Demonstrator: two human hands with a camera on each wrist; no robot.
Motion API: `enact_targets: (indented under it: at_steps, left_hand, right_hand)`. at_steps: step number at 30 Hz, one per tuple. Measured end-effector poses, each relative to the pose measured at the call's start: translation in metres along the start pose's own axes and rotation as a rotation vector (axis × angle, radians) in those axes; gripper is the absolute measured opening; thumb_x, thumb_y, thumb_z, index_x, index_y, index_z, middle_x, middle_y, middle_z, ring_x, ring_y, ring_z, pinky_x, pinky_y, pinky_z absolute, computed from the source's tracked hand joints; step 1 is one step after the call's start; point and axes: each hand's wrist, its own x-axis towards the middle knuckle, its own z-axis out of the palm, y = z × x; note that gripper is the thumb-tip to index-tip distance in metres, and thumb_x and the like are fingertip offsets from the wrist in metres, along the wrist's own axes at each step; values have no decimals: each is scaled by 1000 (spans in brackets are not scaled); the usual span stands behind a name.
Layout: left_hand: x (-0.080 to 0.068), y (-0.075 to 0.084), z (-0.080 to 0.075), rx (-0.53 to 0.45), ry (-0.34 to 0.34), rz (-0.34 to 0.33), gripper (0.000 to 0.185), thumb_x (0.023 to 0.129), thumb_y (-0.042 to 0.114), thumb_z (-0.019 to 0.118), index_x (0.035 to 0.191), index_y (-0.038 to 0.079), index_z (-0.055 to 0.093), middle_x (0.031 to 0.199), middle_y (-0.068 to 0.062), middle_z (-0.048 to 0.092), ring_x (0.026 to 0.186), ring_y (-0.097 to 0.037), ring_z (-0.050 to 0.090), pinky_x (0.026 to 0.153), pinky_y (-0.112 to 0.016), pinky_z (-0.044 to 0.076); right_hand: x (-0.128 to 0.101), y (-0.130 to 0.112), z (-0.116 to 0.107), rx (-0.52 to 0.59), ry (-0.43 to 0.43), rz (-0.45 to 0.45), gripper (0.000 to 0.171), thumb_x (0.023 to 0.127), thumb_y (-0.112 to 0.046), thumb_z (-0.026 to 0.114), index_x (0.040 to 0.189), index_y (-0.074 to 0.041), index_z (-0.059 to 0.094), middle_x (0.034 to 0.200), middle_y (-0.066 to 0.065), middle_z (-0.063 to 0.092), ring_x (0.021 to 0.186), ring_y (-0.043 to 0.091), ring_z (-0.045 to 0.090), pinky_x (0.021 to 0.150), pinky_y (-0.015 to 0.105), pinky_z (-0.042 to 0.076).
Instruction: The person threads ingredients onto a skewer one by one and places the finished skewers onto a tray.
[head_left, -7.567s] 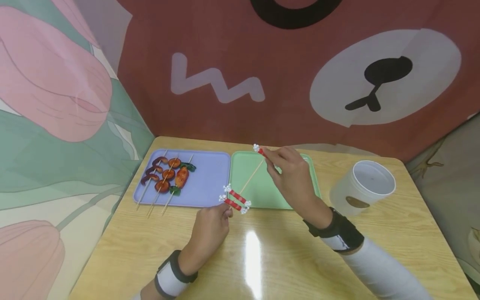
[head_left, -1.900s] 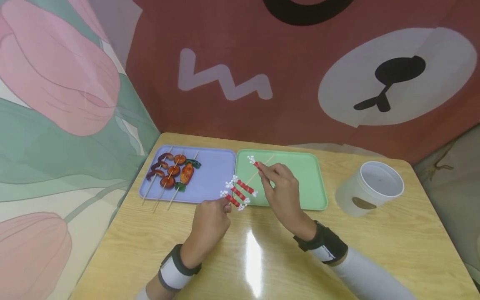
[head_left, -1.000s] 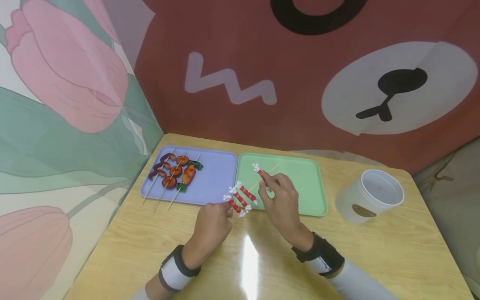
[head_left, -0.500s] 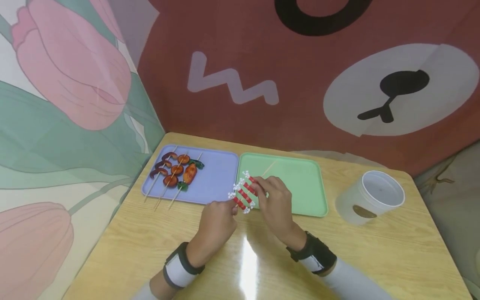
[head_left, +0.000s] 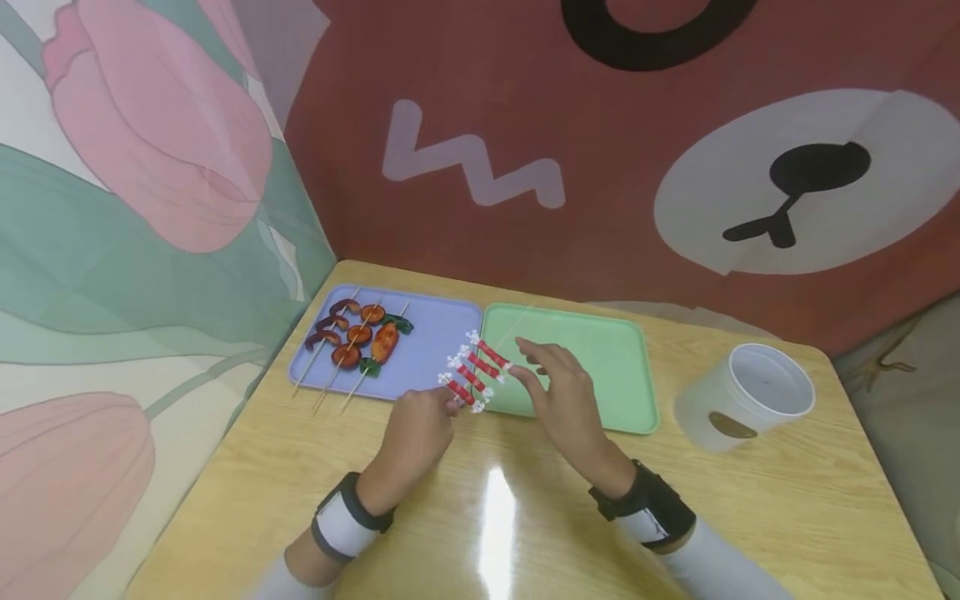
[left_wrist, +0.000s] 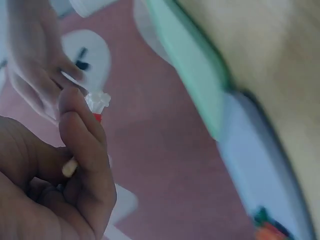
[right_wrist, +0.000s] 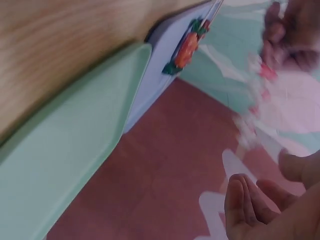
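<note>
My left hand (head_left: 420,425) grips the lower end of a thin wooden skewer (left_wrist: 70,167) between thumb and fingers. Several red pieces with white frilly ends (head_left: 472,377) are threaded along it in a row, and the skewer's bare tip points up and away over the green tray (head_left: 607,367). Close to the farthest red piece, my right hand (head_left: 562,400) has its thumb and fingers apart with nothing between them. Its thumb tip is near that piece's end; whether they touch I cannot tell. The pieces are blurred in the right wrist view.
On the purple tray (head_left: 438,342), left of the green one, lie three loaded skewers: brown curled pieces (head_left: 332,322), round reddish-brown slices (head_left: 359,335), and an orange piece (head_left: 385,342) between green leaves. A translucent white bucket (head_left: 738,396) stands at the right. Walls border the wooden table (head_left: 600,533).
The last red piece, earlier pinched in my right hand, has slid down the skewer beside the others. My right fingers have let go and spread. My left hand keeps its hold.
</note>
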Motion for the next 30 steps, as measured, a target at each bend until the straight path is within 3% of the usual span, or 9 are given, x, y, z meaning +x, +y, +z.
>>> enact_targets:
  at_steps: [5, 9, 13, 17, 20, 22, 26, 30]
  left_hand:
    - [22, -39, 5, -151, -60, -134, 12, 92, -2, 64, 87, -3, 75, 65, -11, 69, 38, -7, 58, 35, -22, 49]
    - [40, -64, 12, -218, -130, -196, 16, 88, -6, 59, 83, -4, 73, 64, -9, 68, 40, -14, 61, 36, -24, 50]
    - [53, -73, 22, -265, -203, -219, 21, 93, -1, 59, 76, -4, 70, 55, -8, 63, 43, -23, 64, 37, -25, 48]
    - [59, -74, 27, -244, -273, -220, 25, 95, 0, 57, 73, -3, 67, 54, -9, 63, 44, -23, 64, 37, -23, 46]
    - [58, -78, 24, -160, -294, -203, 31, 99, 7, 57, 70, 1, 66, 53, -7, 61, 43, -20, 60, 39, -25, 43]
    - [53, -83, 18, -93, -272, -202, 37, 102, 15, 57, 67, 5, 62, 54, -6, 57, 45, -19, 56, 40, -26, 41]
    - [32, -95, -1, 40, -212, -234, 47, 105, 27, 54, 61, 10, 53, 56, -4, 47, 50, -20, 46, 41, -29, 34]
    - [8, -100, -24, 138, -210, -288, 52, 106, 31, 50, 58, 10, 52, 57, -7, 50, 53, -23, 49, 43, -30, 34]
  right_hand:
    - [-10, 12, -25, -39, -54, 111, 36, 99, -30, 69, 129, -11, 66, 124, 9, 67, 106, 27, 69, 84, 46, 63]
    - [-23, 21, -35, -97, -130, 188, 38, 100, -38, 66, 129, -12, 66, 127, 8, 65, 108, 26, 69, 83, 44, 63]
    - [-42, 31, -41, -145, -180, 249, 42, 100, -43, 64, 129, -12, 66, 128, 8, 65, 108, 25, 70, 84, 43, 63]
    - [-58, 36, -43, -168, -188, 294, 42, 100, -45, 64, 127, -13, 67, 127, 7, 66, 105, 24, 70, 83, 42, 62]
    - [-64, 35, -41, -175, -189, 303, 40, 99, -43, 66, 125, -13, 68, 124, 5, 66, 102, 22, 70, 82, 41, 62]
    - [-62, 35, -39, -182, -209, 281, 39, 99, -42, 66, 124, -13, 68, 123, 4, 66, 100, 22, 70, 81, 39, 62]
    - [-50, 32, -28, -168, -277, 213, 39, 99, -41, 66, 123, -10, 69, 122, 4, 67, 101, 23, 71, 78, 38, 63]
    - [-38, 29, -16, -171, -330, 155, 42, 100, -42, 65, 123, -8, 69, 121, 4, 67, 102, 23, 71, 80, 37, 64]
